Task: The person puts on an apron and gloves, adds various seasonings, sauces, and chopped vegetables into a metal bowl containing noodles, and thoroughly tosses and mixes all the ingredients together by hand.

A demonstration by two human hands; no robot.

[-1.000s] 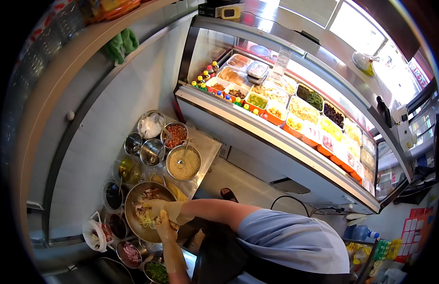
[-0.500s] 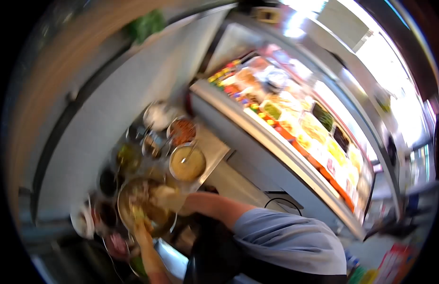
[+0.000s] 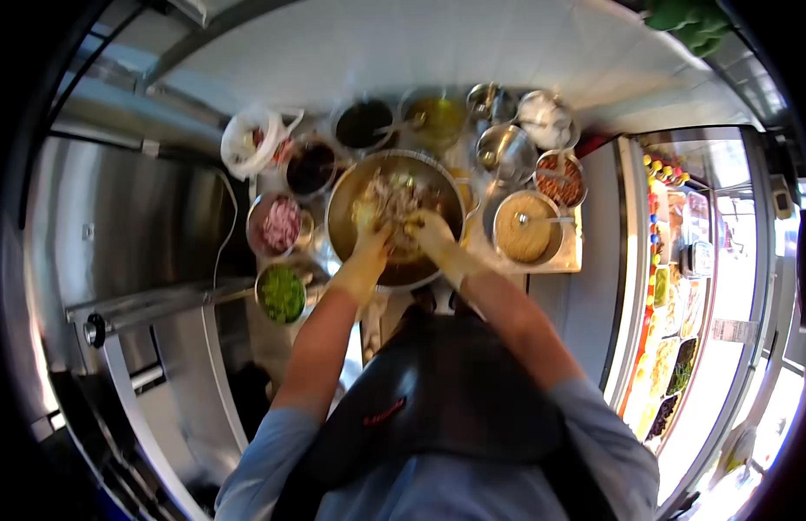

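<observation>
One pale-yellow-gloved left hand and matching right hand contact pale mixed food inside a round metal bowl, grip widths indeterminable.

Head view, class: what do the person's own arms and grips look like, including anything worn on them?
The left grip and right grip each wear a pale yellowish glove reaching past the wrist. The forearms are bare, with no watch or marking visible. Short, loose blue-grey sleeves cover the upper arms, ending near the elbows.
</observation>
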